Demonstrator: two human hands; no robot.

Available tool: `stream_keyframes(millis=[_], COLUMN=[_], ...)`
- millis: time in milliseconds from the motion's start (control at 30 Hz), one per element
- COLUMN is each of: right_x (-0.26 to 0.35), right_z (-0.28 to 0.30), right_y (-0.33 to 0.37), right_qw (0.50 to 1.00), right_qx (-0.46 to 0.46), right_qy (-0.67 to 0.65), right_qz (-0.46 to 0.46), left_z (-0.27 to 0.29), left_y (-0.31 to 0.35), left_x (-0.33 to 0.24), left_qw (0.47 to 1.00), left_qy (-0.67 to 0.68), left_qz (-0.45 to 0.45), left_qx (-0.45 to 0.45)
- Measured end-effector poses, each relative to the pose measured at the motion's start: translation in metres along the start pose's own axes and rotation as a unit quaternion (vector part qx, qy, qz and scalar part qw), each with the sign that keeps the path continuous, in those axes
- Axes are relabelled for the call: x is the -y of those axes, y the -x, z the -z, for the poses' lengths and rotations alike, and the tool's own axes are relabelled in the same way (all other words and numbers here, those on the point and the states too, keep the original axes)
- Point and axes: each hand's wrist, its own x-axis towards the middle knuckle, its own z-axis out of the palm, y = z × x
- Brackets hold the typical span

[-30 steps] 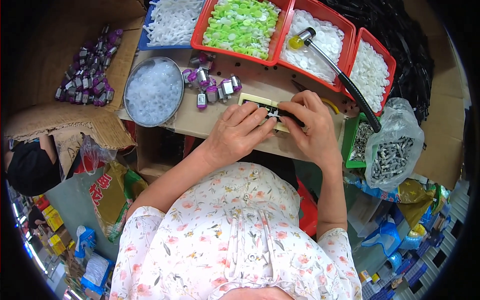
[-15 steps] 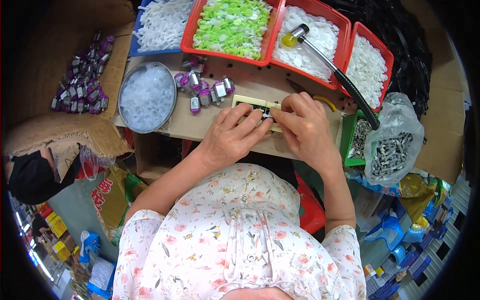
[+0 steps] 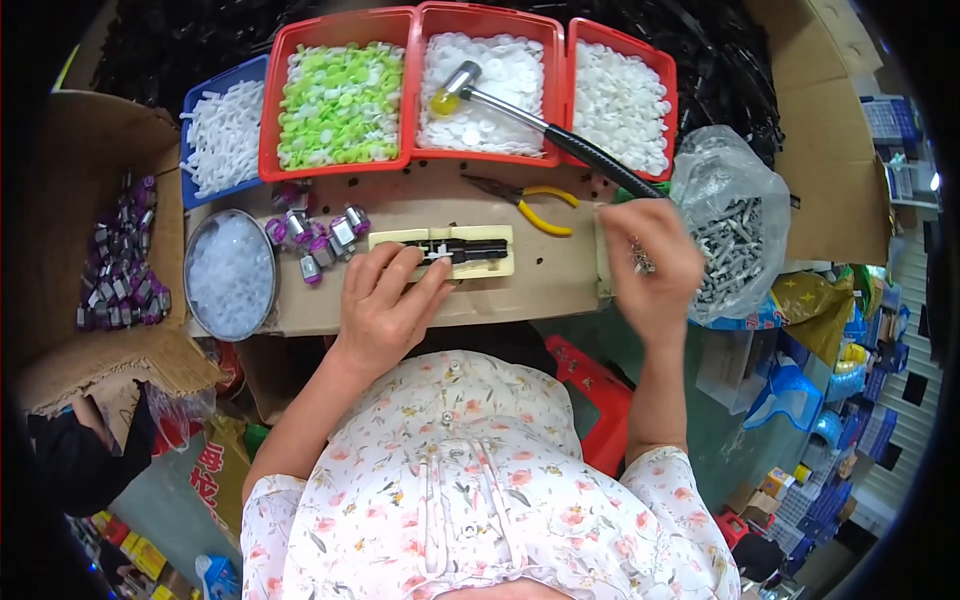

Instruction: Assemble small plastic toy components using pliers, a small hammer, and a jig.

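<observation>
A cream, tray-like holder (image 3: 505,238) lies on the cardboard-covered table, with a long black plastic part (image 3: 480,250) set in its hollow. A small white piece shows at the black part's left half. My left hand (image 3: 385,305) is closed over the holder's left end, fingertips on the black part and the white piece. Off to the right, my right hand (image 3: 655,270) is over a bin of small metal pieces (image 3: 640,258). Its fingers are curled but smeared by motion, so whether they hold anything is hidden.
Pliers with yellow handles (image 3: 545,205) lie behind the holder. A hammer (image 3: 560,135) rests across red bins (image 3: 412,95) of green and white caps. Small motors (image 3: 325,240), a bowl of clear pieces (image 3: 230,275) and a bag of metal parts (image 3: 730,240) flank the workspace.
My right hand has left the holder and moved right to the bin of metal pieces. My left hand stays on the holder. The whole view has shifted and turned.
</observation>
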Motion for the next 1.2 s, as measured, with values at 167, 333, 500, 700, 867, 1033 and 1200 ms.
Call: stream_keyframes(millis=[167, 333, 500, 700, 867, 1033, 1200], right_x=[-0.058, -0.079, -0.089, -0.128, -0.136, -0.116, -0.110], right_z=[0.068, 0.083, 0.073, 0.092, 0.089, 0.087, 0.090], right_y=[0.020, 0.044, 0.040, 0.049, 0.042, 0.031, 0.032], right_qw=[0.979, 0.955, 0.962, 0.960, 0.956, 0.948, 0.958], right_qx=[-0.123, -0.033, 0.048, 0.041, 0.020, 0.070, 0.086], right_qy=[0.086, 0.216, 0.240, 0.259, 0.279, 0.290, 0.238], right_qz=[-0.137, -0.200, -0.118, -0.095, -0.090, -0.113, -0.133], left_z=[0.009, 0.024, 0.042, 0.064, 0.094, 0.090, 0.074], left_y=[-0.001, -0.007, -0.015, -0.030, -0.039, -0.048, -0.063], left_x=[-0.004, -0.005, -0.001, 0.052, 0.097, 0.144, 0.170], left_qw=[1.000, 0.999, 0.999, 0.989, 0.969, 0.953, 0.942], left_qy=[0.004, -0.006, -0.035, -0.076, -0.125, -0.211, -0.273], left_qz=[0.021, 0.024, 0.037, 0.094, 0.183, 0.187, 0.178], left_qx=[0.017, 0.022, -0.020, -0.087, -0.106, -0.113, -0.079])
